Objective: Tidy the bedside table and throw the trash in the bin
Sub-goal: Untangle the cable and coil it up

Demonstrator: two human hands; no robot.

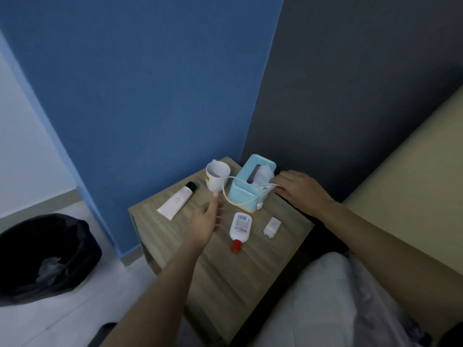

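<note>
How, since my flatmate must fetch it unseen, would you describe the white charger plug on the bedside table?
Find the wooden bedside table between the blue wall and the bed. In front of its light-blue tissue box, right of the red-capped white bottle, lies the charger plug. It is the smallest item, a squarish white block with no cap or label.

My left hand (206, 221) reaches to twelve o'clock, index out; my right hand (298, 190), at two o'clock, pinches the cable (224, 196)
</note>
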